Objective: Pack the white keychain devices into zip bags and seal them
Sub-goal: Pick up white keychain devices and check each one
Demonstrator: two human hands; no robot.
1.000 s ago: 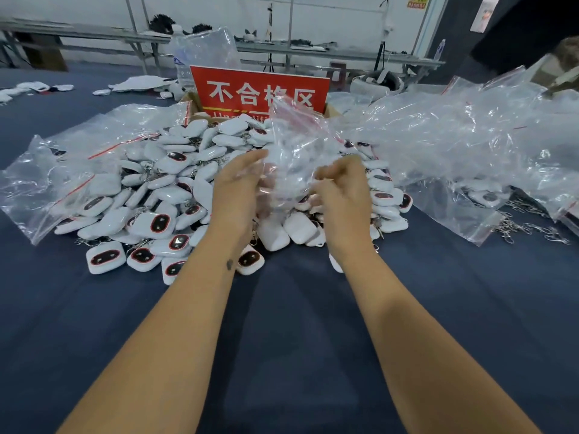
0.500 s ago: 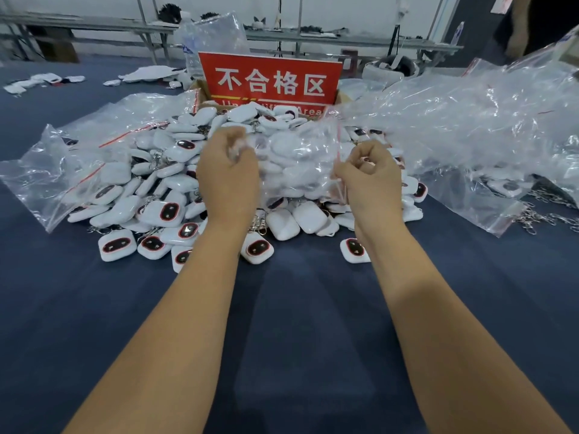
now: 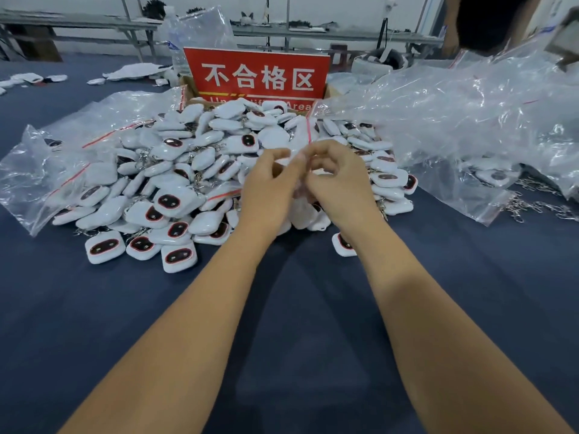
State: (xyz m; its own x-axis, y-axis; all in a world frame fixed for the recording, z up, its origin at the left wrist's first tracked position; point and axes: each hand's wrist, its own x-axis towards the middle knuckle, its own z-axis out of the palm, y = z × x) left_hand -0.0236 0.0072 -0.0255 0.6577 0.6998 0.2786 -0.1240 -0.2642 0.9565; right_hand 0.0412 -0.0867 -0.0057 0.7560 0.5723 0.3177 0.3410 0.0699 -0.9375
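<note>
Two bare forearms reach out over the dark blue table [image 3: 94,324] and meet at the near edge of the heap of white keychain devices [image 3: 194,170], the landmark for everything here. The left hand [image 3: 269,186] and right hand [image 3: 340,180] are close together, fingertips almost touching, both with fingers curled and pinching a clear zip bag [image 3: 305,142] between them — its red seal strip rises from the fingertips towards the far side of the heap. The bag hangs blurred behind the hands, with white shapes showing through it just below them; whether its seal is closed cannot be told.

The heap spreads left and right of the hands, square white cases with dark oval faces ringed in red, some with metal clips. One device [image 3: 343,244] lies apart at the heap's near right edge, beside the right wrist.

Left of the heap lie flat clear zip bags [image 3: 62,158] with red strips, partly under the devices. Right of the heap a big mound of crumpled clear bags [image 3: 454,120] rises, with loose metal chains [image 3: 539,205] at its near edge.

Behind the heap stands a red sign [image 3: 257,75] with white characters, set in a cardboard box. Farther back, beyond the sign, run metal-framed benches [image 3: 78,21] along a pale wall, and a person in dark clothing [image 3: 488,20] stands at the far right.
</note>
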